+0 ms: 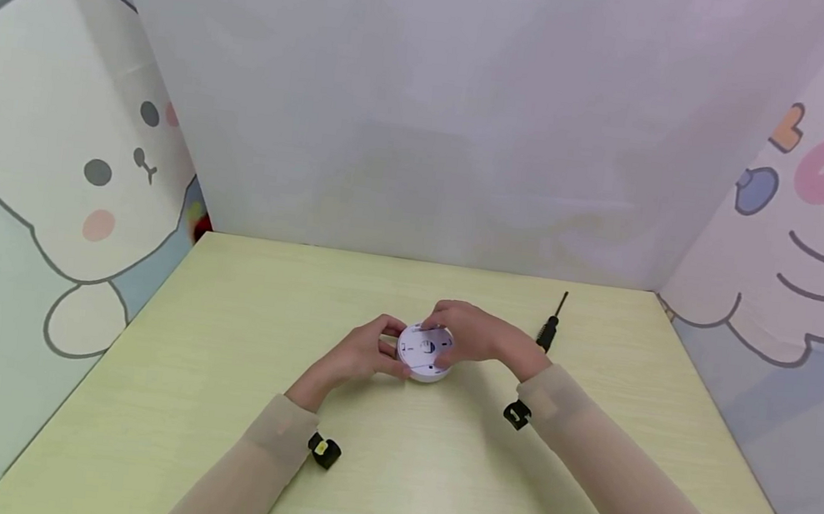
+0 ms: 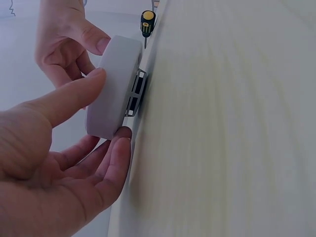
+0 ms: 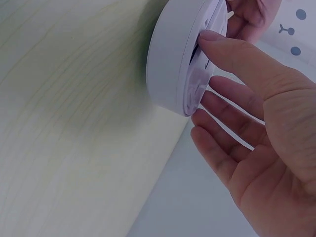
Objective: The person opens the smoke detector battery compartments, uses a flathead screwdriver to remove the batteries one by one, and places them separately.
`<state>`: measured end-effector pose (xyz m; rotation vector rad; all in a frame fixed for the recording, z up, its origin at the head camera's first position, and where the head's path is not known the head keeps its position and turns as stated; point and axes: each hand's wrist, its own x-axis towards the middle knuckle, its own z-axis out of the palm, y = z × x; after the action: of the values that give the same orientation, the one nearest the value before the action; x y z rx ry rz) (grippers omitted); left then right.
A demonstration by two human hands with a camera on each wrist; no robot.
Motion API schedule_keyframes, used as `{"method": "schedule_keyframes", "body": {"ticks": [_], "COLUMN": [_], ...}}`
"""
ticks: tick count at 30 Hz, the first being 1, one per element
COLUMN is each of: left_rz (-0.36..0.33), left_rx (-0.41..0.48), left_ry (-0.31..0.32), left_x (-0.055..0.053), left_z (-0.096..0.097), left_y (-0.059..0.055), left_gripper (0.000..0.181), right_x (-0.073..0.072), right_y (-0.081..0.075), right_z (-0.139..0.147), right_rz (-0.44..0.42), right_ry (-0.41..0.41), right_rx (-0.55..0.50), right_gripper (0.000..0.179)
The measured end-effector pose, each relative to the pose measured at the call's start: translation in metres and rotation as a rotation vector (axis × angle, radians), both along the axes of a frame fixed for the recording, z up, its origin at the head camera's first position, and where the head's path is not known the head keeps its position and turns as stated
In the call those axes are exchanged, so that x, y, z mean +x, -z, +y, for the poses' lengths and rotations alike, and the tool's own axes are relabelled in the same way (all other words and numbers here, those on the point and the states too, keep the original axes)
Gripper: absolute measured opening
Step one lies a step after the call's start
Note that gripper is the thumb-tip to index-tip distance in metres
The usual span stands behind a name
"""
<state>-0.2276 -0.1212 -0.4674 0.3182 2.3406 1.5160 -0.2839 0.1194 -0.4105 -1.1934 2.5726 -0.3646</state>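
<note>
Left hand (image 1: 360, 350): thumb and fingers part curled, gripping the left rim of a white disc (image 2: 111, 89), thumb on the near side of the edge. Right hand (image 1: 475, 331): thumb and fingers bent over the disc's right side, holding it, thumb at the edge of the face plate (image 1: 423, 344), the lower fingers spread. White disc: round, thick-rimmed, held between the two hands at mid-table; whether it touches the wood cannot be told. Its flat, marked face points up; a dark-slotted vent (image 2: 136, 93) points down toward the table. Its broad faces lie roughly level with the tabletop, so the axis through them stands near upright. Sleeves, two: beige, each with a small black camera (image 1: 324, 450) near the cuff. Screwdriver (image 1: 547, 333): black handle with yellow end, lying right of the disc beyond the right wrist, long axis running away from the person, tip at the far end. Table (image 1: 396, 481): pale yellow wood grain. Surround: a plain pale cloth (image 1: 413, 106) behind; rabbit picture (image 1: 58, 111) left, pig picture (image 1: 823, 216) right.
</note>
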Motion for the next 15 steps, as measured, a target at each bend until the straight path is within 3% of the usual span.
{"method": "schedule_keyframes", "body": {"ticks": [15], "left_rz": [0.003], "left_rx": [-0.003], "left_ry": [0.001], "left_x": [-0.0005], "left_z": [-0.0008], "left_y": [0.0011], "left_gripper": [0.068], "right_x": [0.0011], "right_y": [-0.0042], "right_z": [-0.0066], "right_rz": [0.02], "right_ry": [-0.014], "right_rx": [0.052], "right_gripper": [0.057]}}
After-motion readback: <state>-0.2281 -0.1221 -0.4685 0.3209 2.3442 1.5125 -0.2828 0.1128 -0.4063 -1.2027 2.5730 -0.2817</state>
